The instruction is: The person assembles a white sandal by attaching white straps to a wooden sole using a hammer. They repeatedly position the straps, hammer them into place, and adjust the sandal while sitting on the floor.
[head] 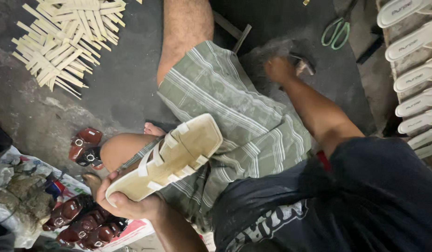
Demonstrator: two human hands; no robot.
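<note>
My left hand (pixel 127 203) grips the heel end of a cream sandal (pixel 171 156) with crossed white straps, holding it sole-up over my lap of striped green shorts (pixel 234 107). My right hand (pixel 279 69) reaches out to the dark floor beyond my knee, blurred, next to a small dark tool or object (pixel 303 64); whether it holds it I cannot tell.
A heap of pale strap pieces (pixel 69 39) lies on the floor at the upper left. Green-handled scissors (pixel 336 32) lie at the upper right. A row of white soles (pixel 416 74) lines the right edge. Brown shiny sandal parts (pixel 85 224) rest at the lower left.
</note>
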